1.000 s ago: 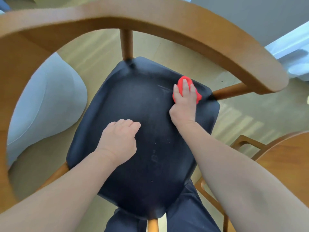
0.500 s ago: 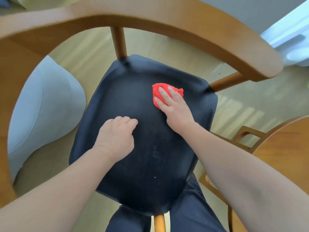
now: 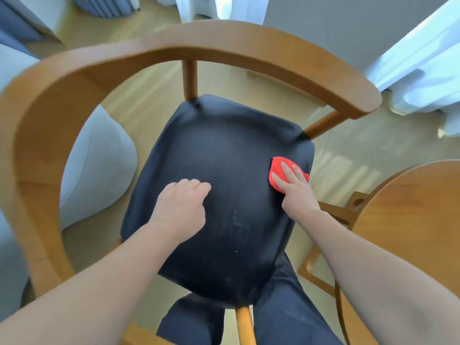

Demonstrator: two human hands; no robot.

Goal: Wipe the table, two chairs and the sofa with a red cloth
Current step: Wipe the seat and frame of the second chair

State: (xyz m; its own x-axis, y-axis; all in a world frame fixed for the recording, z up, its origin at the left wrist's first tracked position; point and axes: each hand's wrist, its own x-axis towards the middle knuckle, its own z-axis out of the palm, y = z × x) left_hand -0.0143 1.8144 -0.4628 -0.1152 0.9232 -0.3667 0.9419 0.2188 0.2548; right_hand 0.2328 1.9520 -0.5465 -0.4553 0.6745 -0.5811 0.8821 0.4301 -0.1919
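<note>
The right hand [image 3: 296, 188] lies flat with its fingers spread, pressing the red cloth [image 3: 280, 175] down on the dark seat [image 3: 224, 170] of the chair [image 3: 174, 48]. The cloth sits near the seat's right edge, just below the far right corner. A flat hand pushes the whole cloth against the seat, so it can rub well. The left hand [image 3: 183, 210] rests on the middle of the seat, its fingers curled under in a loose fist, holding nothing. It probably steadies the chair. The chair's curved wooden back rail arches over the seat, so the arms must reach in under it. The round wooden bench [image 3: 410, 215] stands just beside the chair on the right. A pale blue sofa [image 3: 99, 165] is on the left.
</note>
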